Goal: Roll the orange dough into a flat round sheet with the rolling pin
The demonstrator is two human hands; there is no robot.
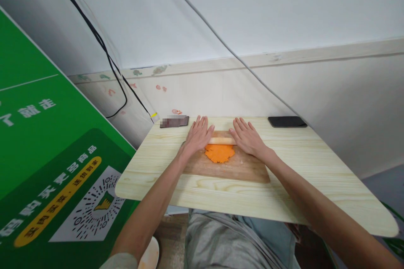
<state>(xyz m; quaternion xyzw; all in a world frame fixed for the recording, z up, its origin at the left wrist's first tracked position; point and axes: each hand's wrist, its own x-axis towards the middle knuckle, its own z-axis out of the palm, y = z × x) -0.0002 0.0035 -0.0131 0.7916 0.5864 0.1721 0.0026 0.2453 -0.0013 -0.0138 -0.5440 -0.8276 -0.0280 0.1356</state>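
Observation:
A pale wooden rolling pin (222, 141) lies crosswise over the far part of an orange sheet of dough (219, 154), which is flattened with a ragged edge. Under both is a brown wooden board (249, 171). My left hand (200, 133) rests flat over the pin's left end, fingers stretched out and pointing away from me. Over the right end, my right hand (248, 136) lies the same way, palm down with straight fingers. Neither hand wraps around the pin; both palms cover its ends. The dough shows between my wrists, on my side of the pin.
The board sits on a light wood-patterned table (151, 172). A black phone (287, 122) lies at the back right, and a dark, partly blurred flat object (174, 121) at the back left. A green printed panel (47, 134) stands left. Black cables (104, 46) hang along the wall.

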